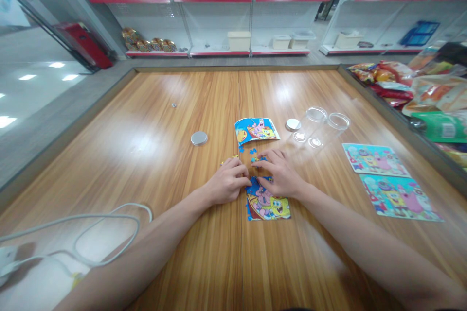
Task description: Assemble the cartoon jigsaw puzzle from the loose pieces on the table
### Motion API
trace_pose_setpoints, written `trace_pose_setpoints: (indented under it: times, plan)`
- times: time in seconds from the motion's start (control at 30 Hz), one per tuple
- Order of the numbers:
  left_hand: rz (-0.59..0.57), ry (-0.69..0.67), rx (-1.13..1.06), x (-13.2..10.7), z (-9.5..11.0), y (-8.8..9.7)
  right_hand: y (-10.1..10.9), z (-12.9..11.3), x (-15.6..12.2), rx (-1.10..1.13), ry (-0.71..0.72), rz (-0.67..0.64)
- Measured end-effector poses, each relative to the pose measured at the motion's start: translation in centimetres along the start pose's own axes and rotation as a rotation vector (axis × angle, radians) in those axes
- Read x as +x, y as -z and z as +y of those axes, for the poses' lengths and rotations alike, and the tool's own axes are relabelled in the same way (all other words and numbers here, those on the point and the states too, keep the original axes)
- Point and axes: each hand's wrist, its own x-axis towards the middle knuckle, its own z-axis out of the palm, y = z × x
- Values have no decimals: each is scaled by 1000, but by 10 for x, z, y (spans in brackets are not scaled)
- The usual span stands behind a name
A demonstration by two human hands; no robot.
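Observation:
A partly assembled jigsaw puzzle (270, 204) with cartoon figures lies flat on the wooden table. At its upper left corner is my left hand (229, 182), fingers curled and pressed together; anything inside them is hidden. My right hand (280, 174) reaches over the puzzle's top edge, with thumb and fingers apart and the thumb tip on the puzzle. Loose blue puzzle pieces (253, 151) lie just beyond the hands, some near my right fingertips. Yellow pieces (235, 157) sit beyond my left hand. Behind them stands a slightly curved picture card (256, 129) with a similar cartoon scene.
Two clear plastic jars (337, 124) lie right of the card, near a silver lid (293, 124). Another lid (199, 138) is at left. Two finished puzzles (401, 197) lie at right. A white cable (136, 223) loops beside my left arm. Snack bags (438, 92) crowd the right edge.

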Motion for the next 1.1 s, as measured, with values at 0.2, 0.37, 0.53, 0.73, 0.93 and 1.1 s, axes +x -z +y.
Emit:
trace_pose_setpoints:
  times: [0.2, 0.37, 0.53, 0.73, 0.93, 1.1]
  plan:
    - [-7, -16, -12, 0, 0, 0, 2, -2, 1, 3, 2, -8]
    - [-10, -21, -9, -1, -1, -1, 2, -2, 1, 9, 29, -19]
    - [-21, -16, 12, -1, 0, -1, 1, -2, 0, 13, 50, -17]
    - [-13, -21, 12, -1, -1, 0, 2, -1, 0, 21, 55, -2]
    - [-19, -24, 10, -1, -2, -1, 4, -1, 0, 68, 79, 30]
    - [-20, -22, 8, -1, -1, -1, 4, 0, 0, 61, 133, 31]
